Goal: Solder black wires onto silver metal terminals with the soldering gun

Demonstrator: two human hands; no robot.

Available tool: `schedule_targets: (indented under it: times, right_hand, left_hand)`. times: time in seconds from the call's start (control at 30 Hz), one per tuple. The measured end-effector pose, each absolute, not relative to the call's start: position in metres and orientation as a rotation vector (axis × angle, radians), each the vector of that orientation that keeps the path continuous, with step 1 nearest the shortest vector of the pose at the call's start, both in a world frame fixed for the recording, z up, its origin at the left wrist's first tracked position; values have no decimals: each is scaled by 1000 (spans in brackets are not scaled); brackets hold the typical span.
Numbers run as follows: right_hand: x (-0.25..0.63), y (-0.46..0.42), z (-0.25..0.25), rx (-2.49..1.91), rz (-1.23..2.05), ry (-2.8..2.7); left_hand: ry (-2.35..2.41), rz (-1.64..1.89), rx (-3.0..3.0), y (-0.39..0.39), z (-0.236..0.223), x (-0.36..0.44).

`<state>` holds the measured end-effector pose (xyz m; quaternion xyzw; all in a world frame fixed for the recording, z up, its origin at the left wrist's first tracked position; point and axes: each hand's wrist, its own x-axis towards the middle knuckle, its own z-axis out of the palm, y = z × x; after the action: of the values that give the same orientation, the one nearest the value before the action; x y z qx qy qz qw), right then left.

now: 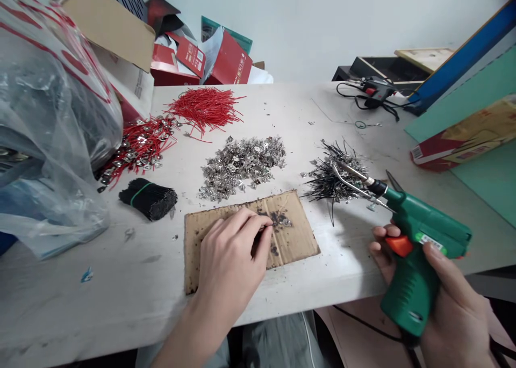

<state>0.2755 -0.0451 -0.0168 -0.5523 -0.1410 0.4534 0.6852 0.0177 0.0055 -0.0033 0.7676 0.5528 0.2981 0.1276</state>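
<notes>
My left hand (pixel 231 255) rests on a scorched piece of cardboard (pixel 290 239), its fingertips pinched together beside a small metal terminal (pixel 282 221); what they hold is too small to name. My right hand (pixel 443 298) grips a green soldering gun (pixel 419 250) by its handle, one finger on the orange trigger. The gun's metal tip (pixel 346 169) points left, over a pile of black wires with terminals (pixel 334 177). A heap of loose silver terminals (pixel 242 164) lies just beyond the cardboard.
Loose red wires (pixel 205 107), red wires with terminals (pixel 137 145) and a banded bundle of black wires (pixel 149 197) lie to the left. A big plastic bag (pixel 48 115) and boxes crowd the left edge. A second tool with cable (pixel 374 91) and a green board (pixel 475 142) are at right.
</notes>
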Motion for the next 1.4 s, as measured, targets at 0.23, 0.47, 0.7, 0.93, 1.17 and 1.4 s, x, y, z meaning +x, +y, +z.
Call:
schedule_targets:
  times: [0.23, 0.47, 0.7, 0.93, 1.17, 1.4]
  right_hand:
    - [277, -46, -18, -1219, 1020, -336]
    - [275, -44, -16, -1227, 1007, -364]
    - [275, -45, -17, -1231, 1008, -374]
    - [275, -44, -16, -1221, 1011, -391]
    - [275, -44, -17, -1225, 1006, -388]
    - [276, -46, -18, -1213, 1011, -390]
  left_hand:
    - [1607, 875, 2234, 5, -5, 18]
    - [1607, 871, 2228, 5, -4, 17]
    - [1611, 866, 2232, 6, -4, 18]
    - [1610, 875, 2233, 5, -5, 18]
    - [1607, 880, 2217, 4, -5, 17]
    - [1615, 870, 2221, 6, -6, 18]
